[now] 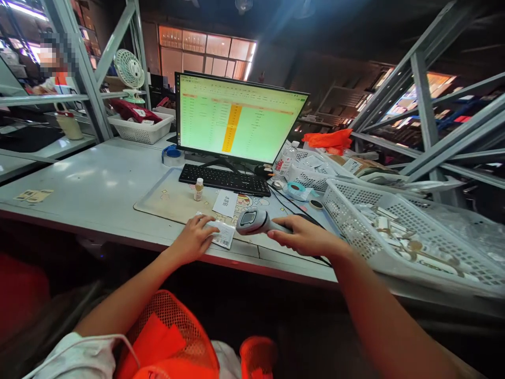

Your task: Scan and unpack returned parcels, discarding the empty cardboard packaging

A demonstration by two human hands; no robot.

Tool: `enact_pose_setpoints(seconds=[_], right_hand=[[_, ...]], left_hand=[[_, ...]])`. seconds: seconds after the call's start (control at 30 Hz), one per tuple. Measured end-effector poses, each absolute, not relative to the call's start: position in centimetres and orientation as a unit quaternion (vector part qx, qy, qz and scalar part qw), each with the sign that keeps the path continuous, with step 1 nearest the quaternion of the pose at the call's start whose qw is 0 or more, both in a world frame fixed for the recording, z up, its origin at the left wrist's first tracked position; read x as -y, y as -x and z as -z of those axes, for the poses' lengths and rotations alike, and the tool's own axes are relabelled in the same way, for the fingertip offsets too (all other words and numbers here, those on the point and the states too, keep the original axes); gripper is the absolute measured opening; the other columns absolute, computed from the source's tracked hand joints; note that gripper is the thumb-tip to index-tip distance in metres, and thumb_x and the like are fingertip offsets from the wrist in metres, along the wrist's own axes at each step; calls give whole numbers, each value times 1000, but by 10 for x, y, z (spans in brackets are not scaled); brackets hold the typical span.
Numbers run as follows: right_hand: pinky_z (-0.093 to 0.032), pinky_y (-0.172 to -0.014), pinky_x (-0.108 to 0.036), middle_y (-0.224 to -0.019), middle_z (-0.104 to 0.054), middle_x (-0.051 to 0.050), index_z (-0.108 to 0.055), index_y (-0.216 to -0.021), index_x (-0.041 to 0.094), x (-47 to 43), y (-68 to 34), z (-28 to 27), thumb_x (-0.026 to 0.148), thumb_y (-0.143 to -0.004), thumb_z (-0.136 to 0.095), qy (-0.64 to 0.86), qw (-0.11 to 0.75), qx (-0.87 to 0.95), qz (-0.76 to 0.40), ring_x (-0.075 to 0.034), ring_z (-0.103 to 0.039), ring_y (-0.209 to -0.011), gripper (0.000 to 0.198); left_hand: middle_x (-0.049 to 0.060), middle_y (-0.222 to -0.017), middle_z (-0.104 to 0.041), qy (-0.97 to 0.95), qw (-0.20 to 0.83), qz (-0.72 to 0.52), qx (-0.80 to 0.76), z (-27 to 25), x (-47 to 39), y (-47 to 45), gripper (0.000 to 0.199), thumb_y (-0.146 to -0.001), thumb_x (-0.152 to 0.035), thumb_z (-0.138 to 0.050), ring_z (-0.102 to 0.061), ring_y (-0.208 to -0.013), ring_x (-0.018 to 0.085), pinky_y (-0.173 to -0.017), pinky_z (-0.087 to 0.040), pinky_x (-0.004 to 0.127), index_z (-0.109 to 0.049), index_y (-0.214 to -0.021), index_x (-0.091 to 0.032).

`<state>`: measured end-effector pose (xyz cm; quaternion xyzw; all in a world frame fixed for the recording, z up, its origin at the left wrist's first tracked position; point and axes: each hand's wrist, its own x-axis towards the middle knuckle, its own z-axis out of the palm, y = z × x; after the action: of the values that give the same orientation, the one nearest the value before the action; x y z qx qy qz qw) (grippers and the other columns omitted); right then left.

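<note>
My left hand (194, 237) lies spread over a flat white packet (223, 235) with a printed barcode label, at the front edge of the desk. Its fingers are apart and rest on the packet, covering part of it. In my right hand (302, 234) is a grey handheld barcode scanner (252, 221), gripped by the handle. The scanner's head points left toward the packet, apart from it. A small bottle (198, 190) with a white cap stands upright behind my left hand. Beside it lies a white card (225, 203) with handwritten characters.
A monitor (236, 121) showing a spreadsheet stands behind a black keyboard (224, 180). White perforated baskets (339, 208) with small items line the right side. Tape rolls (295, 188) and a cable lie between. Another basket (138, 130) stands back left. Metal rack posts flank the desk.
</note>
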<state>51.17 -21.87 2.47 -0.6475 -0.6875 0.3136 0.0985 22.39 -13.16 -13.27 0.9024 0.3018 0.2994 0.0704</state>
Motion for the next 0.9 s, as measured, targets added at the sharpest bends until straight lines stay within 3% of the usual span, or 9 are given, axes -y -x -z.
enact_pose_setpoints(seconds=[0.23,0.47,0.6,0.73,0.9], right_hand=[[-39,-45,-23,-74,-65,-3,-71,-92,18,214,-493,-25,63,-80,-66,607,33,701,-373,-16,-56,-60,46],[-34,-41,-22,-66,-60,-1,-68,-97,19,199,-508,-12,67,-83,-63,633,47,673,-379,-13,-51,-52,50],[-46,-56,-27,-77,-67,-6,-67,-106,16,174,-554,16,60,-93,-50,735,114,635,-209,-20,-63,-65,50],[-51,-82,-38,-110,-71,-19,-63,-122,10,160,-581,51,46,-99,-44,845,54,531,1,-34,-69,-104,47],[-51,-88,-47,-116,-70,-25,-64,-126,8,161,-571,57,49,-98,-48,874,-26,485,28,-41,-67,-111,52]], left_hand=[[5,-142,-61,-927,93,-245,-267,140,147,-220,31,-98,-23,-51,-50,-133,30,-112,-42,50,-69,-123,-26],[4,-140,-62,-921,98,-255,-276,138,149,-223,28,-97,-22,-53,-51,-133,29,-112,-44,50,-69,-119,-27],[4,-154,-51,-917,88,-244,-302,139,150,-225,28,-98,-29,-54,-40,-145,32,-120,-35,53,-66,-123,-27],[7,-164,-37,-913,95,-221,-331,145,148,-228,53,-95,-58,-58,-27,-153,39,-125,-25,60,-58,-140,-29],[9,-166,-32,-916,99,-194,-337,150,146,-232,82,-85,-79,-56,-24,-153,42,-124,-22,64,-48,-151,-31]])
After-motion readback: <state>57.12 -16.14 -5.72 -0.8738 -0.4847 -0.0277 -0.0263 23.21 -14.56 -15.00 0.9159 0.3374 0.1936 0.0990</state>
